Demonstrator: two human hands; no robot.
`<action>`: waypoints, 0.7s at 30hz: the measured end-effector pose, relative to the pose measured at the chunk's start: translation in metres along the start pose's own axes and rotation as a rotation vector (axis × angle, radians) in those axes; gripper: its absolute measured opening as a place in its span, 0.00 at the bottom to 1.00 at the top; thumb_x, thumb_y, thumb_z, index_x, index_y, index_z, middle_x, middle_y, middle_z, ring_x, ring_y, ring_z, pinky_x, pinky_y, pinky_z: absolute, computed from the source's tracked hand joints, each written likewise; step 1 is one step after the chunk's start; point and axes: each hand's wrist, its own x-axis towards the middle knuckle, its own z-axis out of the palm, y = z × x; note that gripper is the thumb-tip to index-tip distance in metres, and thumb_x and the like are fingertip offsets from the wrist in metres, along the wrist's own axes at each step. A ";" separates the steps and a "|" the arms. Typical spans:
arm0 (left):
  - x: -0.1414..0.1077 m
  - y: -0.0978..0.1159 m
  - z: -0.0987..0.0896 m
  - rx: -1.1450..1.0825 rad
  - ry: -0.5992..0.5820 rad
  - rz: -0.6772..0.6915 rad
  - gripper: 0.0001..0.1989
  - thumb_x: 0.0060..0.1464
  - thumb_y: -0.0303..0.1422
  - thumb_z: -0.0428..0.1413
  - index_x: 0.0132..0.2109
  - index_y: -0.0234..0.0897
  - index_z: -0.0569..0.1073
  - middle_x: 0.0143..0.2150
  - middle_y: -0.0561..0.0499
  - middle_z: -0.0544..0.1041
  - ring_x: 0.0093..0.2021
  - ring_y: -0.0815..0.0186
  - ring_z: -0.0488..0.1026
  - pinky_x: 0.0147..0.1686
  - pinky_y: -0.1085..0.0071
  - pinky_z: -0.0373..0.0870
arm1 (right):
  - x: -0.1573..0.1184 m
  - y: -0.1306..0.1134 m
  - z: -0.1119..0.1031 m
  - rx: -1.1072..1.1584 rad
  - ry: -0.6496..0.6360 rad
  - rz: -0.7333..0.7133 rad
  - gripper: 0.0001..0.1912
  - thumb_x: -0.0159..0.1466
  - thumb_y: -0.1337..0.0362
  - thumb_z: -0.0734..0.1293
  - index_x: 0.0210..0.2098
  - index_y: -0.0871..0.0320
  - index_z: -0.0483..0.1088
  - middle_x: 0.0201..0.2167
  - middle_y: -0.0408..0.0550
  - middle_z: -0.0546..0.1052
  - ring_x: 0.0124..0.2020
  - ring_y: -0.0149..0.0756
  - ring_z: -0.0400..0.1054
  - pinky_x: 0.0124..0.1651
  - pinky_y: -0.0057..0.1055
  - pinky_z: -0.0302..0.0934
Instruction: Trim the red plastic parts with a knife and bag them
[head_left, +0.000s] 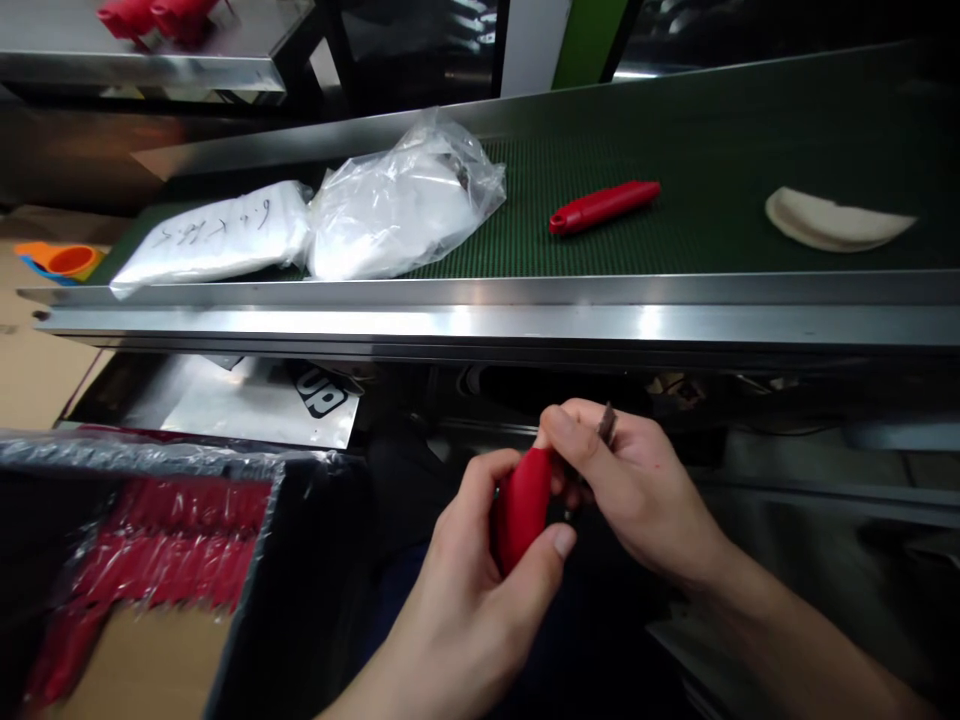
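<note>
My left hand is wrapped round a red handle-like piece, held in front of the conveyor. At the piece's upper end, my right hand is closed, its thumb and index finger close to the red surface. A thin dark metal tool sticks up between the fingers of my right hand; its lower part is mostly hidden. Beyond the hands, another red piece lies on the green ribbed conveyor belt.
On the belt are two plastic-wrapped white packs and a folded cream-coloured piece. The conveyor's metal rail runs across. A lined box with wrapped red pieces stands at lower left.
</note>
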 end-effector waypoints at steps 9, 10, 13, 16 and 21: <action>0.005 -0.017 0.009 -0.076 0.111 -0.041 0.23 0.58 0.33 0.60 0.57 0.47 0.61 0.48 0.52 0.71 0.48 0.65 0.69 0.48 0.67 0.67 | 0.002 0.008 0.003 -0.211 0.161 -0.121 0.20 0.67 0.55 0.64 0.23 0.59 0.65 0.17 0.38 0.66 0.18 0.23 0.59 0.22 0.20 0.55; 0.006 -0.020 0.009 -0.105 0.147 -0.025 0.27 0.57 0.33 0.61 0.59 0.48 0.59 0.49 0.52 0.71 0.49 0.64 0.69 0.49 0.67 0.67 | 0.004 0.011 0.002 -0.138 0.163 -0.094 0.20 0.67 0.53 0.64 0.24 0.59 0.65 0.17 0.38 0.66 0.18 0.23 0.60 0.22 0.20 0.57; 0.006 -0.023 0.008 -0.089 0.198 0.018 0.31 0.55 0.34 0.63 0.61 0.49 0.58 0.51 0.51 0.71 0.51 0.63 0.69 0.51 0.67 0.67 | 0.008 0.019 -0.005 -0.106 0.205 -0.107 0.13 0.65 0.54 0.67 0.33 0.58 0.67 0.22 0.38 0.70 0.20 0.24 0.63 0.23 0.21 0.61; 0.005 -0.020 0.004 -0.035 0.186 0.043 0.27 0.57 0.35 0.61 0.60 0.50 0.61 0.53 0.52 0.70 0.52 0.64 0.68 0.54 0.66 0.65 | 0.005 0.025 -0.015 -0.209 0.220 -0.198 0.16 0.63 0.60 0.70 0.46 0.56 0.65 0.36 0.43 0.75 0.33 0.29 0.72 0.35 0.24 0.69; 0.004 -0.009 -0.001 -0.257 0.083 -0.088 0.18 0.57 0.38 0.60 0.53 0.45 0.66 0.45 0.51 0.72 0.29 0.73 0.69 0.24 0.76 0.67 | -0.013 0.018 -0.021 -0.526 0.207 -0.503 0.15 0.66 0.72 0.65 0.51 0.54 0.69 0.46 0.46 0.76 0.46 0.31 0.72 0.49 0.28 0.68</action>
